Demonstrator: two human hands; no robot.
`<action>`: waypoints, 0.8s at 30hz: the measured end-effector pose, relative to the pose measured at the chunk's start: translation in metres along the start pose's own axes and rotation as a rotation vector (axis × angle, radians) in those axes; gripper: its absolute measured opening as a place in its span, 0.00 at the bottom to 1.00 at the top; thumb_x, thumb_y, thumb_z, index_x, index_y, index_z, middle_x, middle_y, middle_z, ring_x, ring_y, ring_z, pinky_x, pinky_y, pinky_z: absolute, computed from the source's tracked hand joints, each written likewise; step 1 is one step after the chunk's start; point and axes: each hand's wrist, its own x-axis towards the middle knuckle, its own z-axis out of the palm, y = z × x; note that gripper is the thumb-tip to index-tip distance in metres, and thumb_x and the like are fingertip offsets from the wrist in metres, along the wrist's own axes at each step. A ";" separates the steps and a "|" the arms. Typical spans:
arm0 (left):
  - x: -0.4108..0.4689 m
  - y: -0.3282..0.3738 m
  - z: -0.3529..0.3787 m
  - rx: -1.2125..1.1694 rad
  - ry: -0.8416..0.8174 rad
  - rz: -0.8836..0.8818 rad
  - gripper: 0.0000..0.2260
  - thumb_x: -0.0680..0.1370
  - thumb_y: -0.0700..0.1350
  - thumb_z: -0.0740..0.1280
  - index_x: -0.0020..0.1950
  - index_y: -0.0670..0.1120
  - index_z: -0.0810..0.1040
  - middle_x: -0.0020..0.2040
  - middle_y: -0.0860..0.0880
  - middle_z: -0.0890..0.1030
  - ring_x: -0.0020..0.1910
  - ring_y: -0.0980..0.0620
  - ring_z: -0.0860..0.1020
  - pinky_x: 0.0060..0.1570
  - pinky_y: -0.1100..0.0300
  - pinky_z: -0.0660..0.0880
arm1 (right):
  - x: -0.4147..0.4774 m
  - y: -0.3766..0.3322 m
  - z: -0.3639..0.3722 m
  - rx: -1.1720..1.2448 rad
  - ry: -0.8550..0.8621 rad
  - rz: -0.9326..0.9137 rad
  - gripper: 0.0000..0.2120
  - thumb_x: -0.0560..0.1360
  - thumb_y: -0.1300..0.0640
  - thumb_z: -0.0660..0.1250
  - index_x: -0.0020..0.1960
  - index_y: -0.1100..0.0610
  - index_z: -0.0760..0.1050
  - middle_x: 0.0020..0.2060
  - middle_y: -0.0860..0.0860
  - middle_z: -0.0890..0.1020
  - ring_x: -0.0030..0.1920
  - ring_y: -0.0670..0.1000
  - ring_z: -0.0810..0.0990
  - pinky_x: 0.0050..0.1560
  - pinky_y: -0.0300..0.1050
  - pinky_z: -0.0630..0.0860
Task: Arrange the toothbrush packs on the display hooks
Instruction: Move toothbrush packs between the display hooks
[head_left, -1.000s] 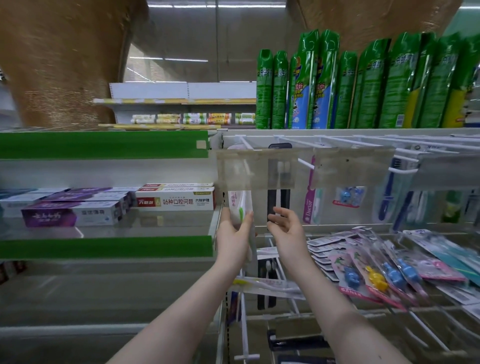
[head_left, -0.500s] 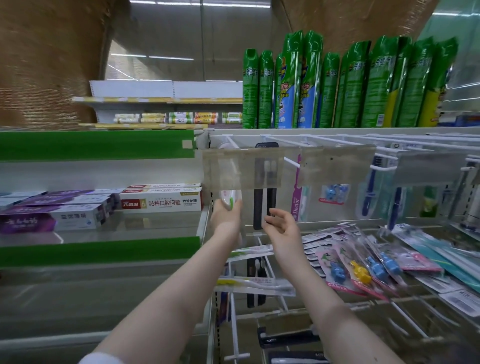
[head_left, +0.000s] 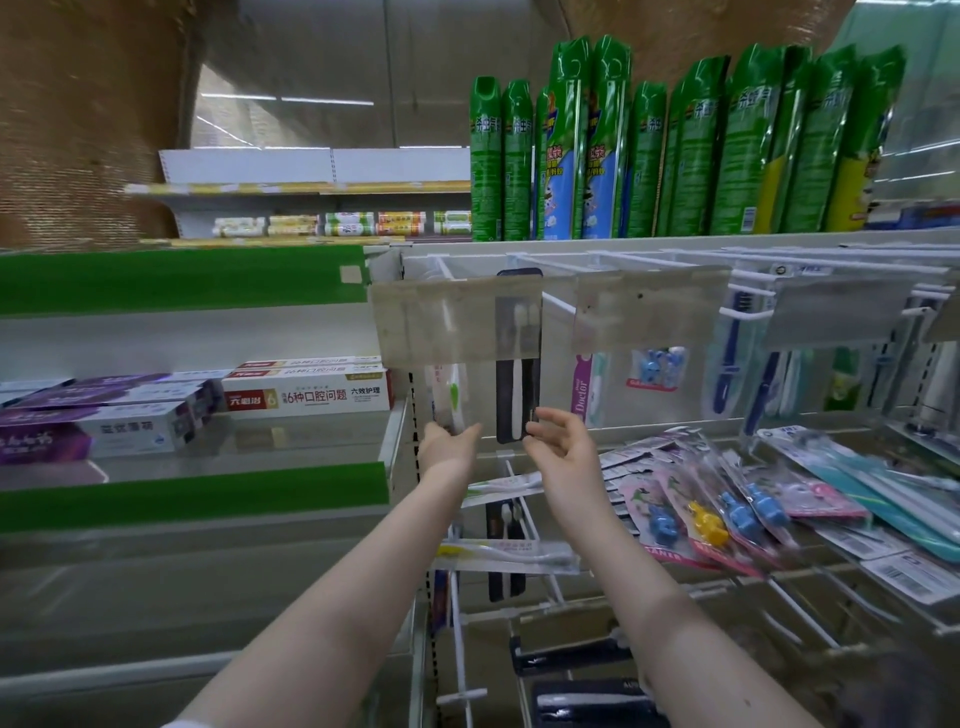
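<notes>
I judge I'm mid-hang: my left hand (head_left: 448, 446) pinches the foot of the white toothbrush pack (head_left: 448, 396) at the far-left hook, while my right hand (head_left: 558, 441), fingers spread and empty, steadies the black twin pack (head_left: 517, 387) just beside it. Next, seat the white pack's hole squarely on its peg, though the cloudy price-tag flap (head_left: 457, 319) hides that, so it may already be on.

Shop aisle: green-edged shelves (head_left: 192, 280) left, brown woven wall (head_left: 78, 119), ceiling strip lights (head_left: 285, 98).

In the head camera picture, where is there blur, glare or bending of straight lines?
Head view: wide-angle lens bows the green shelf edge and tilts the spray cans inward; motion blur smears the lower left and the purple toothpaste boxes; ceiling lights reflect as streaks on the clear price-tag flap, hazing the black toothbrush pack.
</notes>
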 end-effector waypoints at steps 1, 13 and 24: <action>-0.001 -0.003 0.002 0.001 -0.002 -0.011 0.24 0.78 0.48 0.66 0.70 0.39 0.64 0.68 0.40 0.71 0.65 0.41 0.70 0.62 0.49 0.68 | 0.000 0.001 -0.002 -0.001 0.000 0.004 0.13 0.78 0.62 0.63 0.60 0.51 0.69 0.55 0.50 0.77 0.50 0.39 0.74 0.46 0.31 0.68; -0.038 -0.001 0.032 -0.088 -0.068 0.067 0.31 0.79 0.49 0.64 0.77 0.43 0.53 0.76 0.43 0.60 0.73 0.43 0.61 0.69 0.49 0.61 | -0.005 -0.004 -0.033 0.031 0.013 -0.001 0.13 0.77 0.63 0.63 0.60 0.52 0.69 0.56 0.51 0.76 0.51 0.43 0.75 0.50 0.34 0.70; -0.110 0.033 0.126 -0.158 -0.119 0.239 0.24 0.78 0.43 0.64 0.73 0.40 0.62 0.57 0.49 0.71 0.56 0.54 0.69 0.54 0.63 0.63 | -0.009 -0.014 -0.147 0.068 0.041 -0.010 0.12 0.77 0.62 0.63 0.58 0.50 0.69 0.53 0.49 0.77 0.54 0.45 0.75 0.55 0.38 0.70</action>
